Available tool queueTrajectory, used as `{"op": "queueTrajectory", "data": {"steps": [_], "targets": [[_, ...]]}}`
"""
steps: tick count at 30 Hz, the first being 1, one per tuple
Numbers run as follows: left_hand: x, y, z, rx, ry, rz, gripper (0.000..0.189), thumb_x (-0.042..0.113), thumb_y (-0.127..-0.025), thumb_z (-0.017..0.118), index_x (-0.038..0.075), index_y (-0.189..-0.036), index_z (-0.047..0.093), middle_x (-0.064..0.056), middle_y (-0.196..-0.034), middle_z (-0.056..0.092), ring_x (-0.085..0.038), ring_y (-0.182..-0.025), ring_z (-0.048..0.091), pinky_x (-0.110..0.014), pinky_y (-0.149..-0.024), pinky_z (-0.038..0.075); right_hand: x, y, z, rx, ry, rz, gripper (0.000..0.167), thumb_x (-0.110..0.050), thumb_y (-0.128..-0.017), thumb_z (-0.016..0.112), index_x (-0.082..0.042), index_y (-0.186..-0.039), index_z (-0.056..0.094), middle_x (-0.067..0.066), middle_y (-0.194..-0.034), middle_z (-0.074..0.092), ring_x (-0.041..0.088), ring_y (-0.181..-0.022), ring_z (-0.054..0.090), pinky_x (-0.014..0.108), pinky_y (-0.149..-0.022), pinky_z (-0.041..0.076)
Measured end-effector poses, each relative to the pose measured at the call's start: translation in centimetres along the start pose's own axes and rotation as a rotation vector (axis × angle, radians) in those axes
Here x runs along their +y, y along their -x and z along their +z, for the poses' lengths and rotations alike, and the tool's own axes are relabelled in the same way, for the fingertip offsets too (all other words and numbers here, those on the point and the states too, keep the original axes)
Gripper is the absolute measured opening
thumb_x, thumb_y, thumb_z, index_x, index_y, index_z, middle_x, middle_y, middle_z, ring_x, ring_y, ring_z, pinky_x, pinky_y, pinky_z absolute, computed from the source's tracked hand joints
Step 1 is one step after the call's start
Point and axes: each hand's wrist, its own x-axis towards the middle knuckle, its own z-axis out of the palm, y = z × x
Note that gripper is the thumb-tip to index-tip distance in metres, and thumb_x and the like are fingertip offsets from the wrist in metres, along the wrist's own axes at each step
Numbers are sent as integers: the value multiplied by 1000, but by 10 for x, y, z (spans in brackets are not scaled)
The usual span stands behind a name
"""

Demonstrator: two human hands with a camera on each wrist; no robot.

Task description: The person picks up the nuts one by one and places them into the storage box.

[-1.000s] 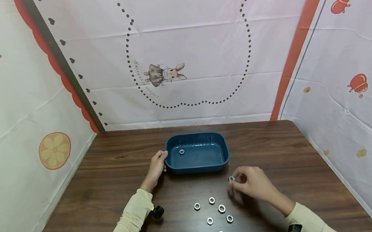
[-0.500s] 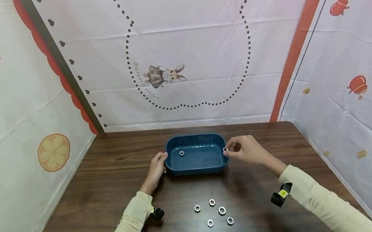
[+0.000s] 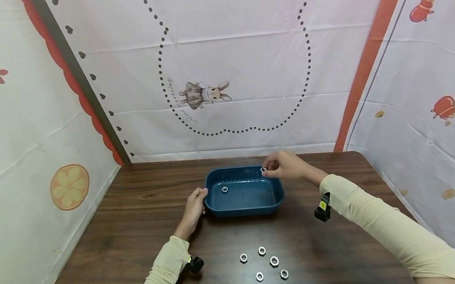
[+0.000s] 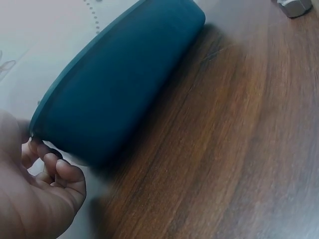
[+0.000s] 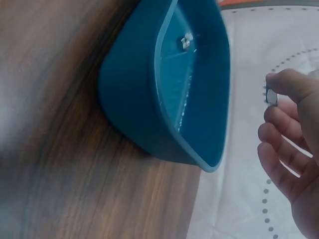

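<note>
A blue rectangular tub (image 3: 246, 212) stands on the wooden table, and one metal nut (image 3: 225, 189) lies inside it toward the left. My left hand (image 3: 194, 206) grips the tub's left rim, thumb on top; in the left wrist view its fingers (image 4: 70, 174) curl beneath the rim. Over the tub's back right corner, my right hand (image 3: 287, 166) pinches another hex nut (image 3: 264, 169) between thumb and fingertips. The right wrist view shows that pinched nut (image 5: 271, 96) held above the rim, with the other fingers loosely curled.
Several loose nuts (image 3: 274, 261) are scattered on the table (image 3: 340, 249) in front of the tub. Printed cloth (image 3: 241, 114) hangs behind the table and along both sides. Each wrist carries a small black camera (image 3: 323, 210).
My right hand has carried the pinched nut from the table right of the tub, up and leftward over the tub's back right part. My left hand keeps its grip on the rim.
</note>
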Motion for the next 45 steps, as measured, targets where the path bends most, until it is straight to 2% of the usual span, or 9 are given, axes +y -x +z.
{"op": "queueTrajectory", "data": {"steps": [7, 12, 19, 23, 24, 30, 31, 34, 45], "targets": [[4, 1, 0, 7, 20, -48, 35, 32, -110, 47, 0, -96, 50, -1, -71, 38, -17, -64, 39, -26, -58, 38, 6, -29, 16, -47, 53, -113, 20, -26, -93, 77, -9, -103, 76, -5, -83, 72, 4, -70, 63, 30, -67, 55], [8, 3, 1, 4, 27, -102, 34, 33, -110, 47, 1, -98, 51, -1, -72, 40, -15, -63, 40, -24, -55, 38, 10, -46, 29, -94, 59, -152, 18, -20, -93, 78, -7, -105, 77, -5, -81, 72, 3, -67, 62, 28, -65, 55], [10, 4, 1, 1, 41, -152, 36, 36, -109, 47, 2, -101, 51, -1, -74, 41, -13, -63, 39, -22, -55, 38, 10, -66, 40, -177, 67, -185, 22, -18, -95, 75, -4, -112, 77, -7, -62, 59, 6, -51, 45, 24, -51, 37], [10, 4, 0, 0, 64, -175, 34, 36, -109, 48, 4, -99, 52, 0, -72, 42, -13, -64, 39, -22, -56, 38, 8, -76, 48, -222, 87, -193, 27, -19, -96, 74, -3, -117, 75, -8, -55, 49, 5, -47, 37, 22, -49, 29], [15, 6, 0, -8, 67, -178, 33, 35, -109, 47, 3, -98, 51, 0, -72, 42, -13, -65, 40, -23, -56, 38, 7, -78, 50, -236, 89, -190, 27, -19, -96, 74, -3, -118, 75, -9, -54, 47, 4, -46, 35, 22, -49, 28], [16, 11, 1, -19, 77, -168, 31, 32, -110, 46, 4, -96, 51, -1, -73, 41, -14, -65, 39, -23, -56, 38, -1, -86, 61, -304, 134, -186, 29, -21, -96, 74, -4, -120, 74, -10, -52, 39, 5, -46, 29, 23, -49, 26], [11, 8, 2, -12, 77, -164, 32, 34, -110, 47, 5, -96, 51, 0, -73, 41, -14, -64, 39, -23, -55, 37, -1, -87, 63, -310, 140, -187, 29, -21, -96, 74, -4, -120, 74, -10, -52, 38, 5, -46, 29, 23, -49, 25], [9, 8, 3, -5, 73, -157, 33, 36, -109, 47, 5, -97, 51, 0, -73, 41, -13, -64, 39, -22, -54, 37, -3, -88, 66, -326, 158, -186, 28, -20, -96, 74, -5, -120, 74, -11, -50, 37, 5, -45, 27, 23, -49, 25], [8, 8, 1, -2, 82, -151, 33, 33, -109, 47, 3, -97, 50, 1, -73, 40, -13, -64, 39, -21, -54, 37, -4, -89, 82, -346, 195, -173, 25, -22, -95, 76, -8, -116, 76, -9, -54, 48, 4, -47, 38, 21, -49, 31]]}}
